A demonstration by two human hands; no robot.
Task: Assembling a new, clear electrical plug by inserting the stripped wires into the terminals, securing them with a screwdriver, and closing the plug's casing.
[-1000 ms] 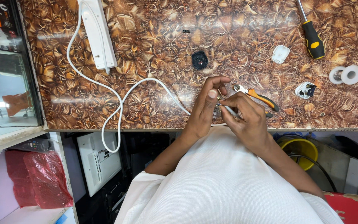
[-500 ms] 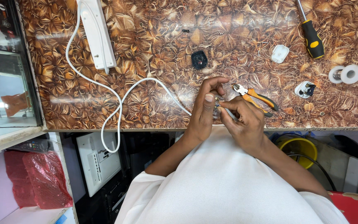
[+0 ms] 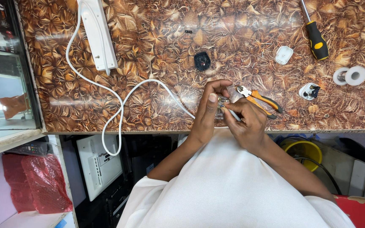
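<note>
In the head view, the left hand (image 3: 208,110) and right hand (image 3: 245,120) are meeting at the near edge of the table (image 3: 157,105), their fingers pinching the end of the white cable (image 3: 119,107) and a small part (too small to identify). Judging by this, wire fitting is underway; steady fine alignment comes next, with the pliers (image 3: 258,99) lying just beside.

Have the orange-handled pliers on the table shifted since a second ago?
No. The pliers lie in the same spot, the same way off the white plug part to their right and the black plug cover.
</note>
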